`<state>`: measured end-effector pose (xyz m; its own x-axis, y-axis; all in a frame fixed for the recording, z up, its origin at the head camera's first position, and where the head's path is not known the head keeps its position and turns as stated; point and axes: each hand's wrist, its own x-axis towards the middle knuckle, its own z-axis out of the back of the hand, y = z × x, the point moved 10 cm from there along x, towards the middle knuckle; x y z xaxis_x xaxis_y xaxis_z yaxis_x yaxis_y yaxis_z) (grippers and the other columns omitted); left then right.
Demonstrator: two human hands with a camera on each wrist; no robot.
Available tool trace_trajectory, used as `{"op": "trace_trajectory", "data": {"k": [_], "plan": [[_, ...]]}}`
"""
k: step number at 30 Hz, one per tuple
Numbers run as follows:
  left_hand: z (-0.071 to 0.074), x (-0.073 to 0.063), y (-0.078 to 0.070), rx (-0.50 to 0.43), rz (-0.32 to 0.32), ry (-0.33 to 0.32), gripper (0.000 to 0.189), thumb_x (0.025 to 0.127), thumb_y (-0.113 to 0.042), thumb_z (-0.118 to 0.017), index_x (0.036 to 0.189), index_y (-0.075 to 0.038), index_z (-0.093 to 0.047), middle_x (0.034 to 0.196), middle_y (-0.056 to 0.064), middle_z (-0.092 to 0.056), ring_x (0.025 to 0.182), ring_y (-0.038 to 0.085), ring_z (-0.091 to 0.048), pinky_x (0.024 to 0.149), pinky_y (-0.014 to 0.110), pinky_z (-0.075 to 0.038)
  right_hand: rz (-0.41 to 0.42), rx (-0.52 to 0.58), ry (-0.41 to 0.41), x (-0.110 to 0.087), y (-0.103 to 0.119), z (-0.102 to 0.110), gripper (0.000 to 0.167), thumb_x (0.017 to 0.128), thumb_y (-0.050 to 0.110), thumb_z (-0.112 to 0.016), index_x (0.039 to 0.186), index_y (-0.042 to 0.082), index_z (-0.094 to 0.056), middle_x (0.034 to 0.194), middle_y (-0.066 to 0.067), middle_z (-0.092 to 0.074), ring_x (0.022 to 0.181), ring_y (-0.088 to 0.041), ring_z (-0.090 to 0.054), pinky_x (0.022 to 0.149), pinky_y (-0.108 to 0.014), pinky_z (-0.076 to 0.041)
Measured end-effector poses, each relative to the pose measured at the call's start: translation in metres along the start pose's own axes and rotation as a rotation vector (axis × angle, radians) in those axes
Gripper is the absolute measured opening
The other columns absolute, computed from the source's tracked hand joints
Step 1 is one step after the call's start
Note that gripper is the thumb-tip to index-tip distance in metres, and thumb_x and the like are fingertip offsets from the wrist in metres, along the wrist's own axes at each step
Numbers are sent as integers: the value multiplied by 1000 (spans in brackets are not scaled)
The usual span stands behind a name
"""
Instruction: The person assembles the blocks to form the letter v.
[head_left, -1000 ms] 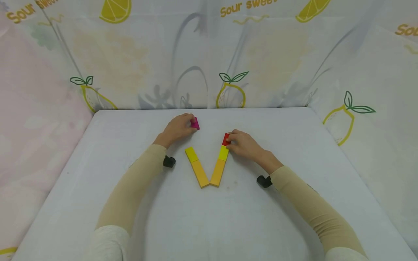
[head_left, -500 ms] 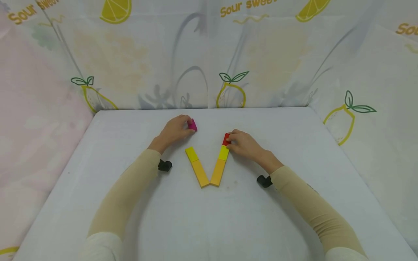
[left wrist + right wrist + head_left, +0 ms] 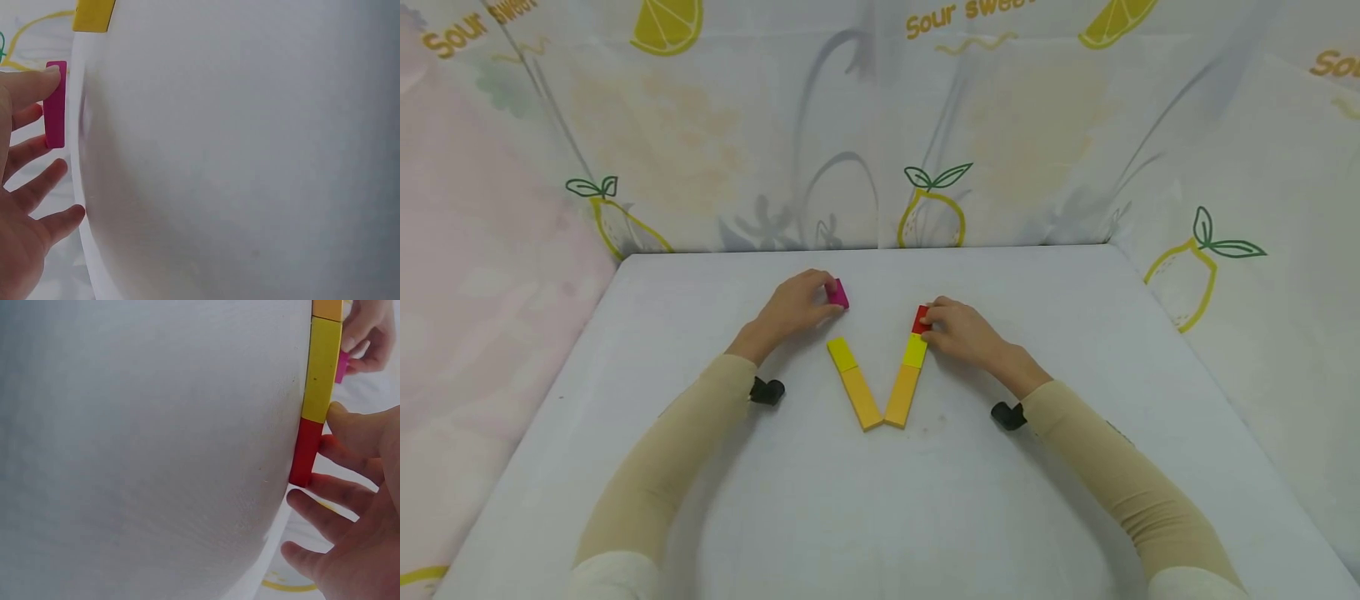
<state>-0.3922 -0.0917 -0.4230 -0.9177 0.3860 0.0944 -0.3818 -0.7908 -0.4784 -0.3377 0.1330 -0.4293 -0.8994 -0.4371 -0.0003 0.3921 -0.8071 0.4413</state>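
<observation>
My left hand (image 3: 797,305) pinches a magenta block (image 3: 837,294) between thumb and fingers, beyond the left arm of a V made of flat blocks. In the left wrist view the magenta block (image 3: 55,103) shows edge-on, thumb on its near face. The V's left arm is an orange block (image 3: 862,400) topped by a yellow block (image 3: 842,354). Its right arm has an orange block (image 3: 902,397), a yellow block (image 3: 914,351) and a red block (image 3: 920,318) at the far end. My right hand (image 3: 962,333) holds the red block, its thumb near the yellow joint.
A white-covered table (image 3: 880,517) lies under everything, its far edge against a curtain (image 3: 1030,125) printed with lemons. Black wrist cameras stick out from the left sleeve (image 3: 681,450) and the right sleeve (image 3: 1112,467).
My left hand has drawn back a little toward me and to the left, carrying the magenta block. My right hand stays at the red block, and the V keeps its shape.
</observation>
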Motion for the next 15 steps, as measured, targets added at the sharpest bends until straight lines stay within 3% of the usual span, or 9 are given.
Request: {"op": "trace_trajectory", "data": {"k": [15], "plan": [[-1, -13, 0, -2, -8, -7, 27, 90, -29, -72, 111, -14, -62, 124, 6, -63, 115, 26, -55, 107, 46, -47, -6, 2, 6, 0, 1, 0, 32, 93, 20, -69, 120, 3, -70, 128, -12, -63, 117, -29, -59, 106, -42, -48]]}}
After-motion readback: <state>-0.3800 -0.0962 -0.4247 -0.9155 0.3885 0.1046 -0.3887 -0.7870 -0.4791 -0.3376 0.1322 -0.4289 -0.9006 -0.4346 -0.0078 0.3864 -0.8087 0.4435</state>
